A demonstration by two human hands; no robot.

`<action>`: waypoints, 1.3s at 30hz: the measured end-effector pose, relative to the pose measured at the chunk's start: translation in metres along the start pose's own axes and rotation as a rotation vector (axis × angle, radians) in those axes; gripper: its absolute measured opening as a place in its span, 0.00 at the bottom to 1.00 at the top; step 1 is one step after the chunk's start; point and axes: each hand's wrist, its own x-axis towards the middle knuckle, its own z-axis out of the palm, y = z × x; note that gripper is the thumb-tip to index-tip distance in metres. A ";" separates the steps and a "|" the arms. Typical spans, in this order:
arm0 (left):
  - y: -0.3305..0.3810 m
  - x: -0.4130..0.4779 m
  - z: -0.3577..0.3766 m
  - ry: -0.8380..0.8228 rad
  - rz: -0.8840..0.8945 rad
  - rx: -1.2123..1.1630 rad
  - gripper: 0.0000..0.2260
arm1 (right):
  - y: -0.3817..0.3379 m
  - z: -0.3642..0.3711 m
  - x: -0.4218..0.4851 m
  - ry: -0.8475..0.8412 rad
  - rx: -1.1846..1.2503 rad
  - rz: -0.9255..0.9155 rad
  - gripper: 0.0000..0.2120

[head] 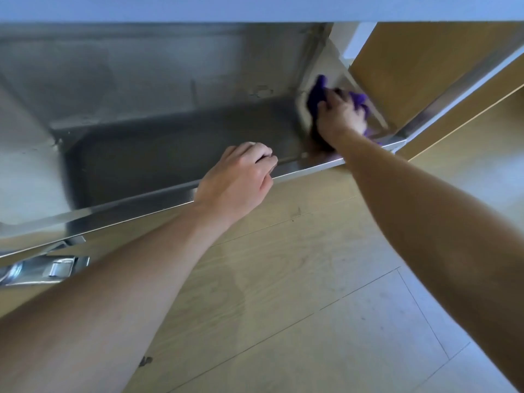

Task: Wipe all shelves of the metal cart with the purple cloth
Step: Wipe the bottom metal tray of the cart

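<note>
My right hand (338, 114) has its fingers curled tight round the bunched purple cloth (314, 97), pressing it into the right-end corner of the metal cart's bottom shelf (175, 148), at about 1 o'clock in my view. My left hand (241, 177) hooks its curled fingers over the front rim (141, 204), bracing the cart; it holds no cloth.

The shelf's long axis runs from 2 o'clock down to 8 o'clock, so nearly all its bare tray lies toward 9 o'clock from the cloth, past my left hand. The raised lip and corner post (453, 89) hem the cloth in on the right, and the shelf above (255, 7) hangs close overhead, so I judge the only open sweep is leftward along the tray. The caster (48, 269) sits at 8 o'clock, on the wooden floor (283, 279).
</note>
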 end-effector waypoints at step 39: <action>0.006 0.001 0.005 0.013 0.030 0.043 0.12 | 0.030 -0.007 0.033 0.020 -0.033 -0.061 0.20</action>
